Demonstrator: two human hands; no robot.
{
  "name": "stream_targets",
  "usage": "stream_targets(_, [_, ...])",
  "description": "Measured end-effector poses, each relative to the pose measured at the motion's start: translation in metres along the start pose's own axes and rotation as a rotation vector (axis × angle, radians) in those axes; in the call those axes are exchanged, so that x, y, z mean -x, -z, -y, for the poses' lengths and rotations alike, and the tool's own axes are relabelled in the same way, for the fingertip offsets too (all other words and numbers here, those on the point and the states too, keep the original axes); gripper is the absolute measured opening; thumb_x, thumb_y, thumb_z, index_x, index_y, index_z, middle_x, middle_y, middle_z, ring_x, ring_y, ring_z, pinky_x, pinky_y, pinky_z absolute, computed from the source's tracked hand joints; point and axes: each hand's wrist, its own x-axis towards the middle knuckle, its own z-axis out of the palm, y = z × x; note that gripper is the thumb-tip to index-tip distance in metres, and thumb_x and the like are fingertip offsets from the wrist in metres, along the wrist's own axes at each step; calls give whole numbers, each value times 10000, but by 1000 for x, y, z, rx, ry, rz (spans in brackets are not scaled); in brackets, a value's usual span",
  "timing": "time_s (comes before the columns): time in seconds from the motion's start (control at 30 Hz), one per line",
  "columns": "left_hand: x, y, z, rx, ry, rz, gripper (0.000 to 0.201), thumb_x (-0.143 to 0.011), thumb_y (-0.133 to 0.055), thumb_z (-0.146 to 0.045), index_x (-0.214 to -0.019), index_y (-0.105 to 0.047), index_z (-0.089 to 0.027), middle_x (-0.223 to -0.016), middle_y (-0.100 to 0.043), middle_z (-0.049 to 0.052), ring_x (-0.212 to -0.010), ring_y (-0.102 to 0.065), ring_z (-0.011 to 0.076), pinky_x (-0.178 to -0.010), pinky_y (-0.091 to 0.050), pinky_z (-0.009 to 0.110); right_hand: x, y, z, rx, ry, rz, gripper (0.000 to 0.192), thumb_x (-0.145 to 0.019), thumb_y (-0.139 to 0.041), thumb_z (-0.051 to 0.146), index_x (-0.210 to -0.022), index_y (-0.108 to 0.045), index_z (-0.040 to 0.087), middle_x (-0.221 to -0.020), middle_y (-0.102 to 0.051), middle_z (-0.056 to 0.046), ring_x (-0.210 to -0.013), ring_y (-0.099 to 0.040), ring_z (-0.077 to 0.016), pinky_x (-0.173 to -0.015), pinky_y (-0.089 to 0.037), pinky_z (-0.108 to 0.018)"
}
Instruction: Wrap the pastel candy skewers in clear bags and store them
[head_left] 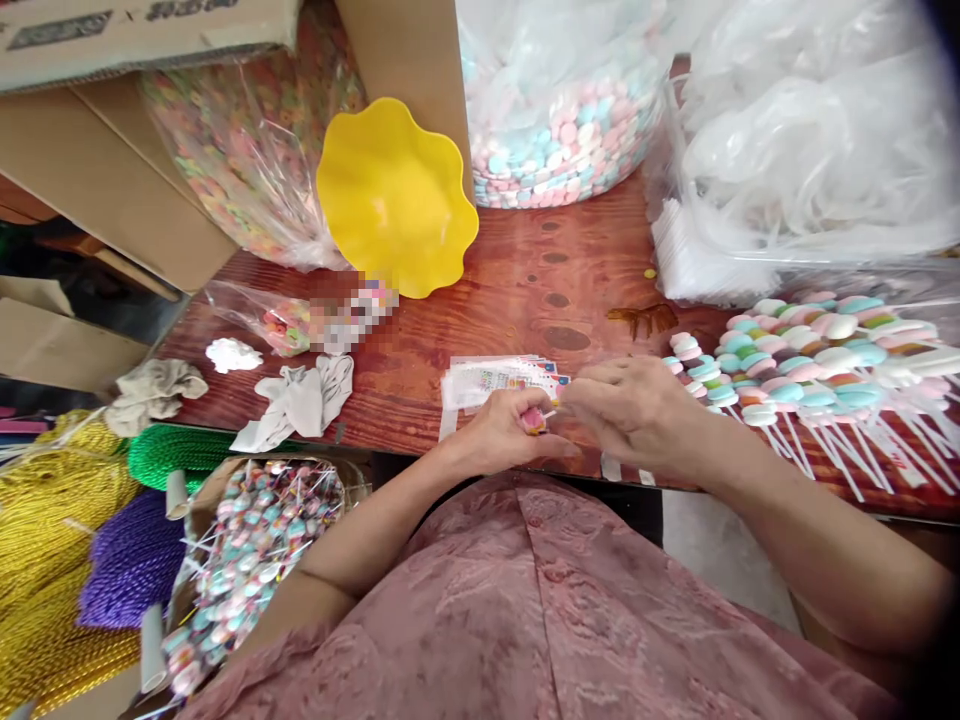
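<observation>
Near the table's front edge, my left hand [506, 430] is closed around a small candy skewer [534, 418]; a pink and yellow bit and a short white end show between thumb and fingers. My right hand [637, 415] meets it from the right with fingers bent together, and whatever is between those fingertips is hidden. Just behind my left hand lies a fanned stack of printed labels [487, 382]. To the right of my right hand is a pile of marshmallow candy skewers [810, 355] in pink, blue and white on white sticks.
A yellow scalloped bowl [397, 200] stands before bags of gummy rings [247, 150] and pastel candies [555, 140]. Clear plastic bags [810, 160] fill the back right. White gloves [300, 400] lie left. Below the table edge sits a box of wrapped candy skewers [262, 540] beside coloured cords [135, 570].
</observation>
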Motion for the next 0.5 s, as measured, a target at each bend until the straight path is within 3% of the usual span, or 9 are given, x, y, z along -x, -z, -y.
stream_targets(0.1, [3, 17, -9, 245, 58, 99, 537, -657, -820, -442, -1091, -676, -162, -839, -637, 4, -720, -544, 108, -678, -441, 245, 2, 18, -9, -95, 44, 5, 224, -909, -444, 120, -765, -605, 183, -677, -594, -5, -613, -502, -113, -584, -323, -267])
stream_targets(0.2, [3, 29, -18, 332, 113, 150, 433, -746, -747, -486, -995, -712, -134, -812, -660, 32, -660, -543, 94, -638, -436, 245, 0, 31, -9, -116, 81, 9, 245, -938, -432, 125, -809, -630, 192, -681, -584, 1, -618, -495, -114, -587, -320, -269])
stream_targets(0.37, [2, 19, -20, 366, 160, 96, 454, -665, -783, -547, -708, -650, -115, -643, -596, 11, -569, -506, 86, -542, -398, 225, -11, 39, 1, -83, 161, 137, 278, -964, -389, 145, -892, -654, 190, -683, -569, -3, -632, -480, -124, -596, -301, -280])
stream_targets(0.5, [3, 4, -20, 313, 74, -65, 451, -742, -702, -574, -689, -557, -150, -613, -531, -21, -526, -456, 67, -503, -366, 209, -12, 38, 5, 17, 171, 122, 264, -945, -382, 120, -846, -616, 188, -665, -550, 2, -606, -437, -120, -587, -272, -282])
